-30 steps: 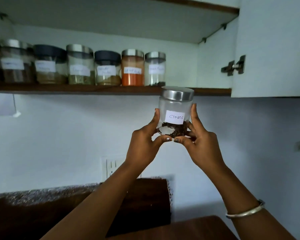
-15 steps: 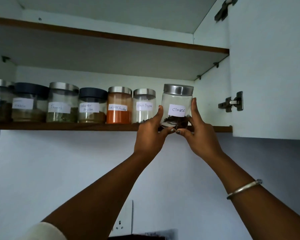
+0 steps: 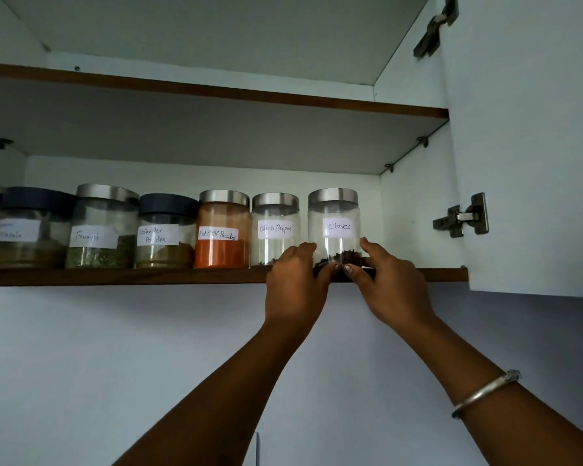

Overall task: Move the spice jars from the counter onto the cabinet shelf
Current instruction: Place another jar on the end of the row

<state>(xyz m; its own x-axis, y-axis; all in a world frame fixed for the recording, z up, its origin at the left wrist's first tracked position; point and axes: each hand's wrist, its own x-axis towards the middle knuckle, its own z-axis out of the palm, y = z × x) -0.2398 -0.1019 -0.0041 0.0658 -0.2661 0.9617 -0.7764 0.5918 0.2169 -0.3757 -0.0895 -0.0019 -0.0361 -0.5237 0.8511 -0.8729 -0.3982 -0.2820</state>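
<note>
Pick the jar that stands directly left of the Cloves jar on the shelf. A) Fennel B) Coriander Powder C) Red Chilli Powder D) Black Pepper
D: the jar labelled Black Pepper is the immediate left neighbour of the Cloves jar, which the left hand and right hand hold at its base on the shelf.

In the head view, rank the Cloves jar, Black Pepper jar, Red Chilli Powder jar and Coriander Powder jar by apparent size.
1. Red Chilli Powder jar and Cloves jar: they look about alike, and the left hand and right hand hide the Cloves base.
2. Black Pepper jar: narrower.
3. Coriander Powder jar: wider but shorter; lens distortion makes this unsure.
</note>
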